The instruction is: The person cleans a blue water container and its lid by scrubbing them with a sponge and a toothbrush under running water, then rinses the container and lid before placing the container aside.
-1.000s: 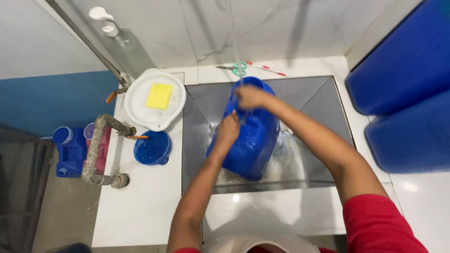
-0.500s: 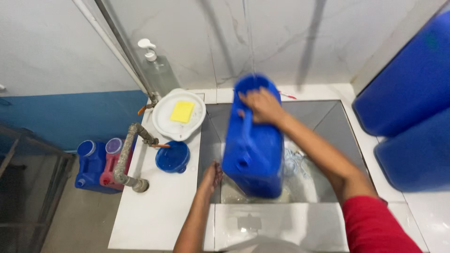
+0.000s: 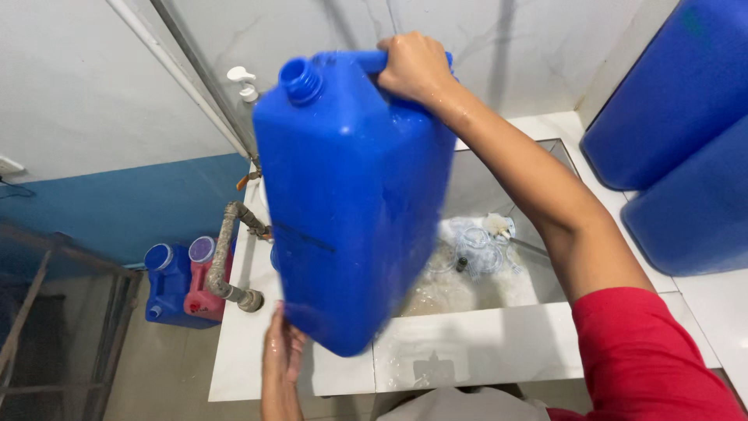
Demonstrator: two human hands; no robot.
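Lifting the blue jerrycan (image 3: 351, 203) clear of the sink (image 3: 467, 343) at the bench's middle, we grip its handle in our right hand (image 3: 413, 68) and press our left hand (image 3: 284, 351) flat beneath its base, cap off, rinsing seemingly unfinished.

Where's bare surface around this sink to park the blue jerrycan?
Bare tile: the front ledge between sink basin and counter edge, and the right counter below the blue drums. Crowded: basin holds glassware in foam; left strip has the pipe, left hand.
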